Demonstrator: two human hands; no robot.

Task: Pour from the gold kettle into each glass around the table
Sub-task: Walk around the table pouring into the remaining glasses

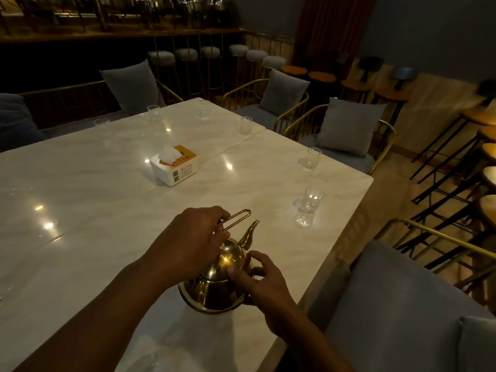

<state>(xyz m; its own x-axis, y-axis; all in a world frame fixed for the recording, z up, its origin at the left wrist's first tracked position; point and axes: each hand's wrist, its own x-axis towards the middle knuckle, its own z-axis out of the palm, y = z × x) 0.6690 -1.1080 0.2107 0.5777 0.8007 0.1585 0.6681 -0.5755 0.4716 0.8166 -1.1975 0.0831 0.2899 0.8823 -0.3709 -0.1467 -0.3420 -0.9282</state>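
Observation:
The gold kettle (214, 288) stands on the white marble table (94, 189) near its front right edge, spout pointing toward the far right. My left hand (188, 240) grips its wire handle (239, 218) from above. My right hand (255, 277) rests on the kettle's lid and right side with fingers curved around it. The nearest glass (311, 200) stands by the right edge, just beyond the spout. Another glass (312, 157) stands farther along that edge. More glasses (245, 124) (153, 111) (102, 123) ring the far end.
A white and orange tissue box (174, 167) sits mid-table. Gold-framed chairs with grey cushions (346, 127) line the right and far sides. A grey sofa seat (402, 304) is at the near right. Bar stools (483, 135) stand along the right wall.

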